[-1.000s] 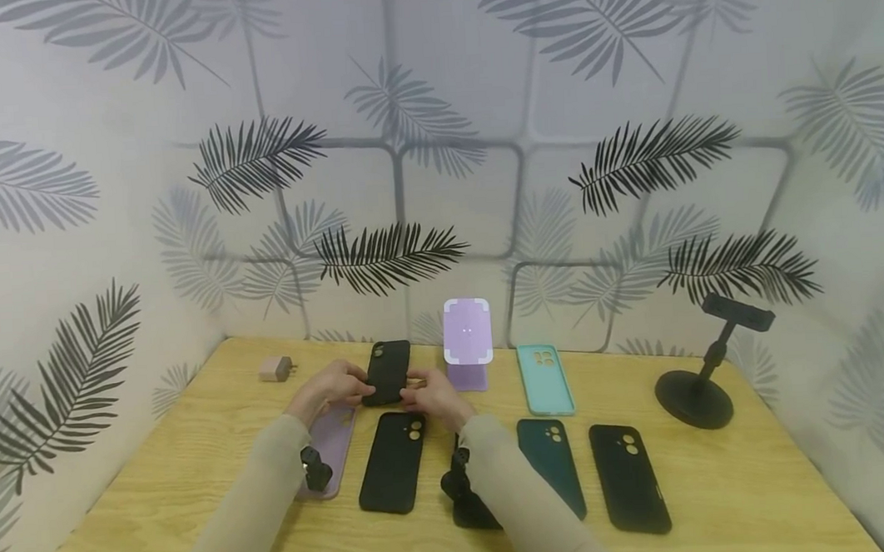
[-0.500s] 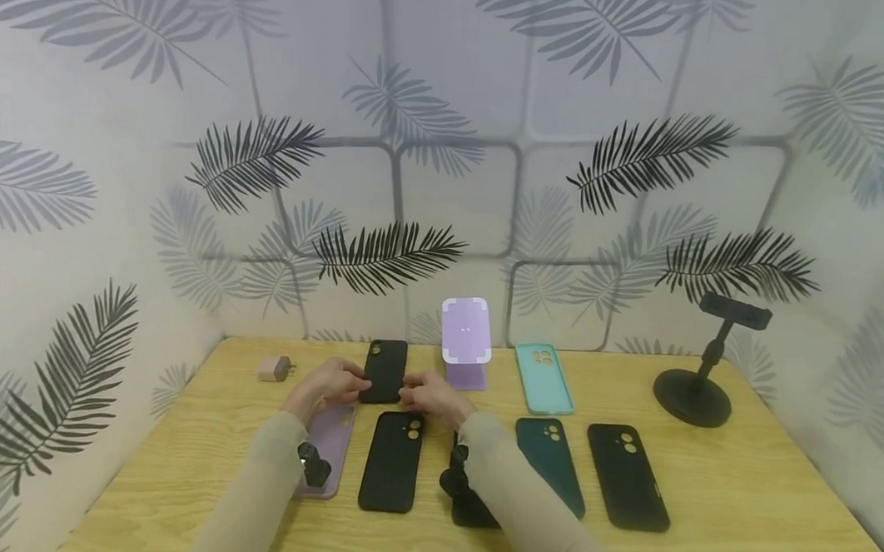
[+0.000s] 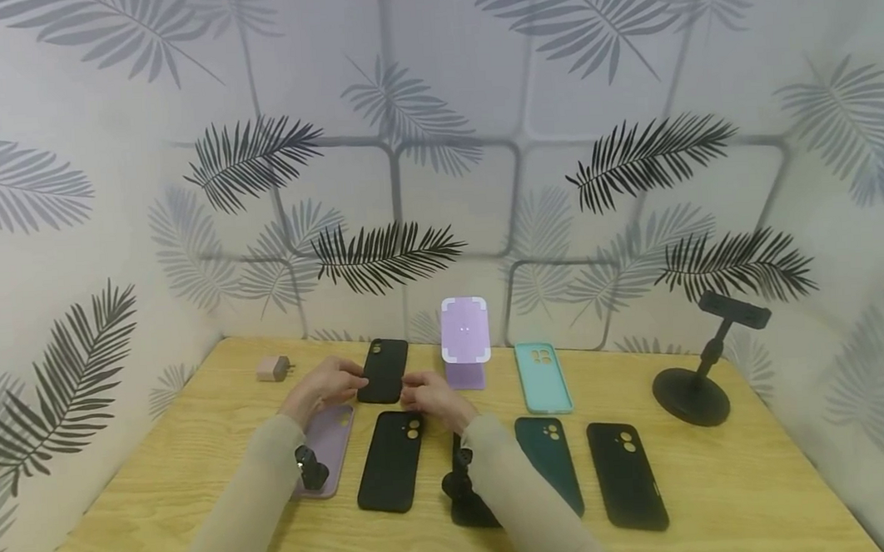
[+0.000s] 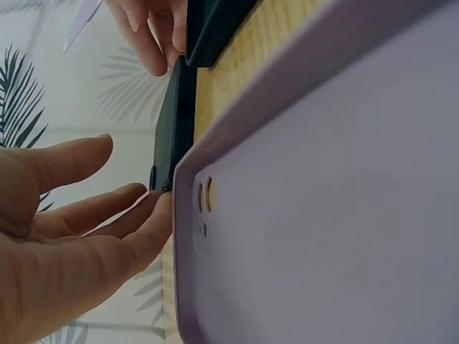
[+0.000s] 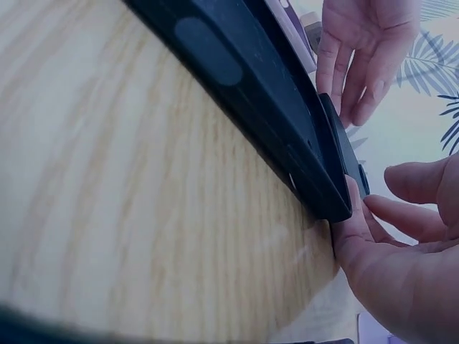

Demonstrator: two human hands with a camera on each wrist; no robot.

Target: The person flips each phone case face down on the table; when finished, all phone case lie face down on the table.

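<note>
A black phone case [image 3: 384,371] lies at the back of the table, camera cutouts at its upper left. My left hand [image 3: 332,382] is at its left edge; in the left wrist view the fingertips meet the case [image 4: 167,122] while the thumb stands apart. My right hand [image 3: 433,397] is at the case's lower right, fingers extended beside it and thumb spread in the right wrist view. A second black phone case [image 3: 389,464] lies just in front, close to the right fingertips. Under my left wrist is a lilac phone case [image 3: 334,448].
A lilac phone stand [image 3: 466,333] and a turquoise case [image 3: 544,379] are at the back. Rightward lie a dark green case [image 3: 553,462] and a black case [image 3: 628,475]. Another black case [image 3: 471,512] is partly hidden under my right forearm. A black stand [image 3: 692,396] and a charger plug [image 3: 273,368] stand at the sides.
My left thumb has eased slightly left, toward the back case's edge, and the right fingertips have slipped a little lower. The cases have stayed in place.
</note>
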